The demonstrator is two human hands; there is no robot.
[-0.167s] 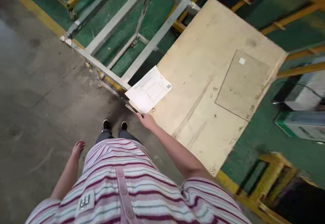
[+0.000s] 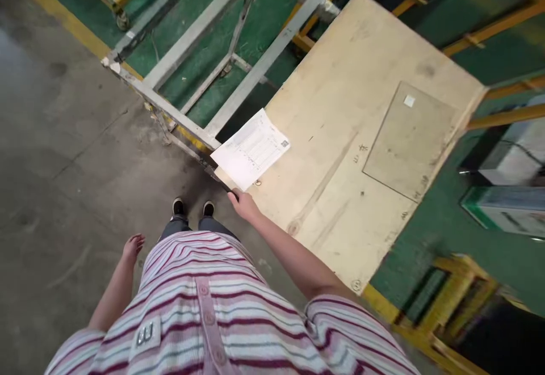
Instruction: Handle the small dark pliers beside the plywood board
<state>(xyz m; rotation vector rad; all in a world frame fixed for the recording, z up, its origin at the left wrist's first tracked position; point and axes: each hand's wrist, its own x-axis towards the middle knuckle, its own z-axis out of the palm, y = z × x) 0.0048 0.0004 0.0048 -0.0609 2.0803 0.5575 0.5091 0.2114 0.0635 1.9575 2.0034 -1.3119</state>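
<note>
The dark slim tool (image 2: 225, 186) was at the near-left corner of the plywood tabletop (image 2: 315, 193), lying along its edge, its far end angled toward the metal frame (image 2: 264, 67). Whether it touched the wood could not be told, nor whether it carried a blade. The right hand (image 2: 246, 205) was closed around its near end, the arm stretched out across the body. A loosened grip there could have dropped the tool to the floor (image 2: 80, 210), since it sat at the edge rather than well in on the wood; a shoe (image 2: 177, 206) stood not far from that line.

Just beside the tool, a printed sheet of paper (image 2: 251, 154) lay over the same corner and seemed to reach past the edge on the frame's side. With no hand or weight on it, a sweep of the tool or a draught might have slid it off or creased it.

The left hand (image 2: 134, 245) hung well apart at the person's side, fingers loosely curled, nothing visible in it, so it steadied neither tool nor paper.

Farther out, a clear pane (image 2: 404, 145) with a white label (image 2: 409, 101) lay flat along the tabletop's right edge; a knock to the wood could have shifted it outward and chipped a corner.
</note>
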